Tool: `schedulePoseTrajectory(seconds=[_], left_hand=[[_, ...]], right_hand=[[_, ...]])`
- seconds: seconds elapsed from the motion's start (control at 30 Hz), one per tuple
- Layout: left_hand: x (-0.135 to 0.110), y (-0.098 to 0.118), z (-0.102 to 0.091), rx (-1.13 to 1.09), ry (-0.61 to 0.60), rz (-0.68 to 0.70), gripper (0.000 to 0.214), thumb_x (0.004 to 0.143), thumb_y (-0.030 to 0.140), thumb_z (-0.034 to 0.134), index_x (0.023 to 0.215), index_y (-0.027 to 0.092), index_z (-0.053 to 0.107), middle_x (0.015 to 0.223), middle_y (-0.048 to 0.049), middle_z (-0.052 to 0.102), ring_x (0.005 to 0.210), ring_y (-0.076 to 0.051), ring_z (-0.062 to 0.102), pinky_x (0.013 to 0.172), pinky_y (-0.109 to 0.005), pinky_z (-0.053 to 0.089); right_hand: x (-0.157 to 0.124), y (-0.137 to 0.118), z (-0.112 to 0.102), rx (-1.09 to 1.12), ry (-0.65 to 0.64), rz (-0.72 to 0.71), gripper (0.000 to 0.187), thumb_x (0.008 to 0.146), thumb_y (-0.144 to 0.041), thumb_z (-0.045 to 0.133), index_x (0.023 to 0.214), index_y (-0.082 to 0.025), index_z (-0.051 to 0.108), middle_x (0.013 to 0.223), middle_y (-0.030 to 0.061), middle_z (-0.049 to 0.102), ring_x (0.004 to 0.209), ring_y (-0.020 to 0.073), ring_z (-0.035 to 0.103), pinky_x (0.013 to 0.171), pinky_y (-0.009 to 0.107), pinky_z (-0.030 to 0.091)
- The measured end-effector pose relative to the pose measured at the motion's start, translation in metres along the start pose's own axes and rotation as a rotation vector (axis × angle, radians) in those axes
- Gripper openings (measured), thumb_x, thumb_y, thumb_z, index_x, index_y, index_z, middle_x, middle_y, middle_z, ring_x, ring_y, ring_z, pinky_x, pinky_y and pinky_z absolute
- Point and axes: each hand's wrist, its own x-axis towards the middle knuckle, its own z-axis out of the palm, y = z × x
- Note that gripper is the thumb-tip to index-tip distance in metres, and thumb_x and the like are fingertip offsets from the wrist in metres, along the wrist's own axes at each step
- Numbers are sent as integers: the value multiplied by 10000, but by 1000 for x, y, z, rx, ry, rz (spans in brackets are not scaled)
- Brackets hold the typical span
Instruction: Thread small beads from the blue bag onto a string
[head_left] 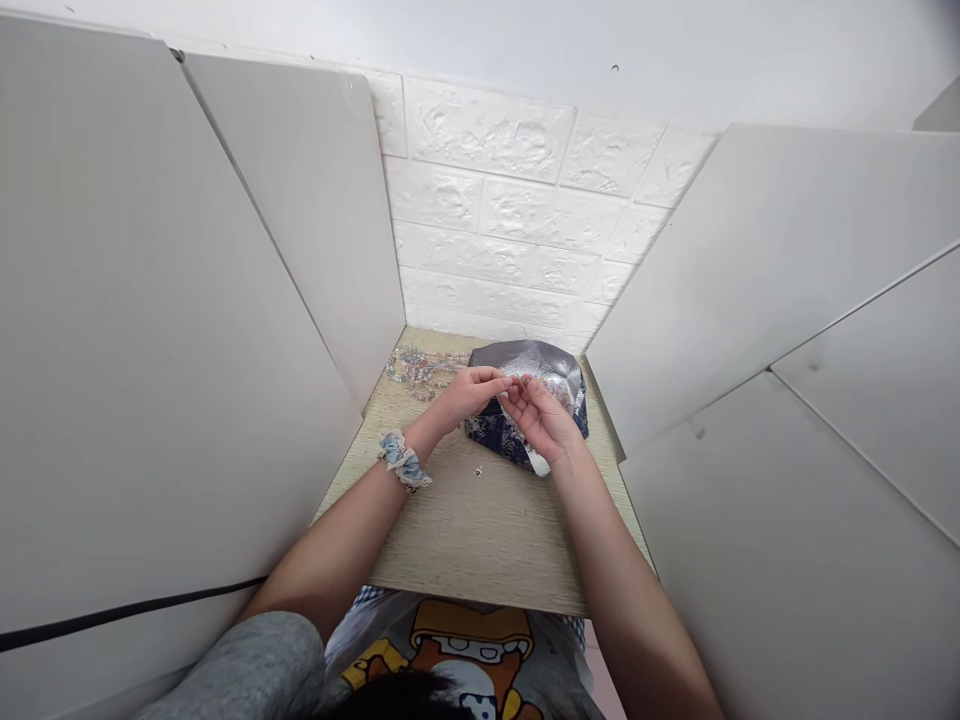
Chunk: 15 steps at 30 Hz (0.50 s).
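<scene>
Left hand (469, 392) and right hand (541, 415) meet fingertip to fingertip above the crinkled silver-and-dark-blue foil bag (559, 372), which lies just beneath and beyond them at the far right of the light wood-grain desk (480, 540).

Left thumb and forefinger are pinched together; what they pinch is too small to tell. Right palm is up with the fingers half curled; grip unclear.

A heap of coloured bead bracelets (420, 368) lies far left. One tiny loose bead (478, 470) lies near the bag.

No readable text or labels anywhere.

Bright, even light; wide-angle edge distortion.
</scene>
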Motion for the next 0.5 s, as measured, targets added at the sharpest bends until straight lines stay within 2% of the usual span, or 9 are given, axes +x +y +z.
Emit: schedulePoseTrajectory(seconds=[0.5], left_hand=[[-2, -1, -1, -73, -46, -14, 285, 661, 403, 609, 627, 130, 535, 398, 82, 305, 356, -16, 220, 375, -195, 128]], right_hand=[[-2, 1, 2, -25, -68, -4, 195, 575, -248, 755, 719, -196, 633, 768, -27, 662, 761, 79, 603, 794, 202, 499]])
